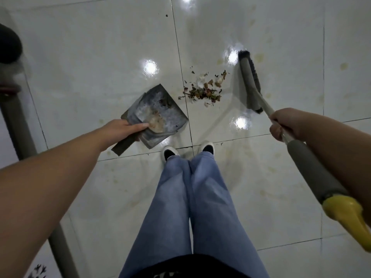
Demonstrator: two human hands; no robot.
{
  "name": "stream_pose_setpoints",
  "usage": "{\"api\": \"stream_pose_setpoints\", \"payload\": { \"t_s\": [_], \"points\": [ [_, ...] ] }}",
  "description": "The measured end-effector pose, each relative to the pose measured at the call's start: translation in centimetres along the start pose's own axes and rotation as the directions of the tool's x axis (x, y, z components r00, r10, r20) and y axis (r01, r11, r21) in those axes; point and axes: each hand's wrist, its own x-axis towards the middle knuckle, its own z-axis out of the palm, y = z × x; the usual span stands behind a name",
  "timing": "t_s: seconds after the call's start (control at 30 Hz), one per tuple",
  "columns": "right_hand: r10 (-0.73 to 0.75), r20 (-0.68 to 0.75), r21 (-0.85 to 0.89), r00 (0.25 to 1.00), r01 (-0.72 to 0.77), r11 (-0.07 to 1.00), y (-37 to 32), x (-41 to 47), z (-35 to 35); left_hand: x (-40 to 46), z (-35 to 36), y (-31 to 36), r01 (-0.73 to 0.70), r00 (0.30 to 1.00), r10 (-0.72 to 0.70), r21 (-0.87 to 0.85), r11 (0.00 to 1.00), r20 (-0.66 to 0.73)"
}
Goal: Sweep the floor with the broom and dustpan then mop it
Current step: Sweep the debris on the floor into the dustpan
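My left hand [125, 127] grips the rear of a grey metal dustpan [160, 115], which sits low on the tiled floor with some dirt inside it. A small pile of dry leaves and scraps [204, 87] lies just right of the pan's open edge. My right hand [285, 123] is closed around the pale shaft of the broom. The broom's grey head [250, 81] rests on the floor to the right of the pile. Its handle, with grey foam and a yellow end [349, 215], runs back under my right arm.
My feet in white shoes [188, 150] stand just behind the pan and pile. A grey pole [22, 125] leans along the left side, with a dark round object [9, 47] above it. The glossy white tiled floor [100, 47] shows faint yellow stains.
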Motion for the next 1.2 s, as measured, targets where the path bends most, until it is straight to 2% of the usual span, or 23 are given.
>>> {"api": "stream_pose_setpoints", "payload": {
  "t_s": [0.1, 0.23, 0.33, 0.4, 0.5, 0.7, 0.87, 1.07, 1.2],
  "points": [
    [0.018, 0.012, -0.015, 1.0, -0.018, 1.0, 0.2, 0.2, -0.1, -0.7, 0.1, -2.2, 0.076, 0.996, -0.074, -0.046, 0.996, 0.039],
    [0.03, 0.034, -0.018, 0.999, -0.029, 0.999, 0.7, 0.5, 0.6, -1.5, 0.4, -4.0, 0.08, 0.995, -0.081, -0.017, 0.997, -0.051],
    [0.032, 0.044, -0.008, 0.999, -0.031, 0.999, 1.0, 0.5, 0.8, -1.1, 0.8, -3.9, 0.088, 0.993, -0.098, -0.15, 0.985, -0.065],
    [0.021, 0.042, 0.005, 0.999, -0.021, 1.0, 0.9, 0.6, 0.5, -0.8, 0.6, -3.2, 0.044, 0.99, -0.07, -0.204, 0.978, -0.12],
    [-0.006, 0.01, -0.026, 1.0, 0.006, 1.0, 0.6, 0.6, -0.3, -0.9, -0.5, -1.6, -0.024, 0.976, -0.01, -0.154, 0.988, -0.217],
    [-0.018, -0.015, -0.052, 1.0, 0.017, 0.999, 0.5, 0.6, -0.7, -0.8, -0.6, 0.1, 0.025, 0.981, -0.033, -0.044, 0.999, -0.19],
    [-0.003, 0.007, -0.049, 1.0, 0.003, 0.999, 0.4, 0.5, -0.4, -0.7, 0.3, 1.3, -0.045, 0.956, 0.031, -0.039, 0.998, -0.293],
    [0.015, 0.015, -0.035, 1.0, -0.014, 0.999, 0.0, 0.3, -0.6, -0.5, 0.7, 1.5, -0.017, 0.959, -0.016, -0.117, 0.993, -0.282],
    [0.016, 0.002, -0.014, 1.0, -0.016, 1.0, -0.1, 0.1, -0.7, -0.6, 0.2, 3.0, 0.003, 0.98, -0.027, -0.12, 0.993, -0.199]
  ]
}}
